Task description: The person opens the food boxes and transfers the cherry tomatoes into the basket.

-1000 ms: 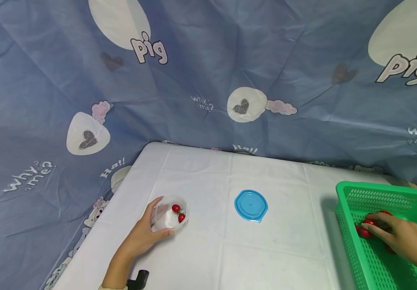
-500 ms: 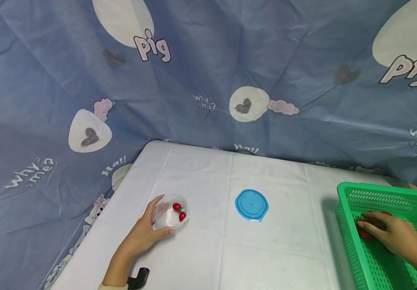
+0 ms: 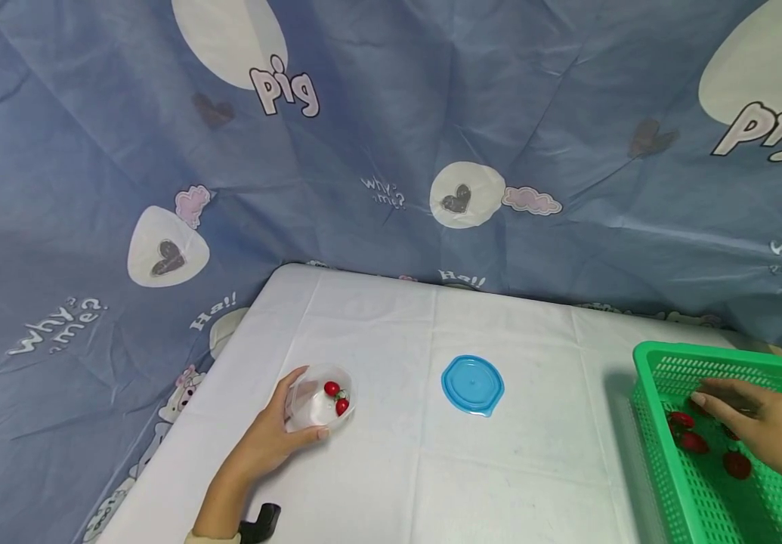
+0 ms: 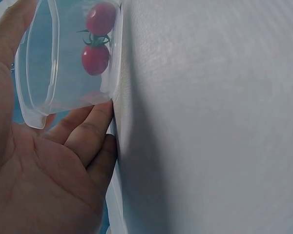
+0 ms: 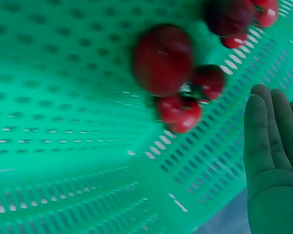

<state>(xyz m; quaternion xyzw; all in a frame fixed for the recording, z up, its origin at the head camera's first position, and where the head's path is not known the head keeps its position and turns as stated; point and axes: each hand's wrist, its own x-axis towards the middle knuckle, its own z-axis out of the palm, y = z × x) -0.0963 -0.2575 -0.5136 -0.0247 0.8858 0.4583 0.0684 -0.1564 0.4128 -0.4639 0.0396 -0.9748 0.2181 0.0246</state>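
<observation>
On the left of the table in the head view, my left hand (image 3: 264, 442) holds a clear plastic tub (image 3: 307, 414), thumb on one side and fingers round the other. Two red cherry tomatoes (image 4: 96, 59) joined by a green stem lie inside it. My right hand (image 3: 771, 431) is inside the green basket (image 3: 666, 476), above several red tomatoes (image 3: 693, 443). The right wrist view shows its fingers (image 5: 278, 141) straight and apart from a large tomato (image 5: 162, 61) and smaller ones. Its thumb is outside that view.
A blue lid (image 3: 472, 385) lies flat on the white tablecloth (image 3: 506, 483), between the tub and the basket. Behind the table hangs a blue printed curtain (image 3: 363, 136). The basket's raised walls surround my right hand.
My right hand has shifted right and away from the tomatoes by the basket's left wall, which now show uncovered. My left hand stays on the tub.
</observation>
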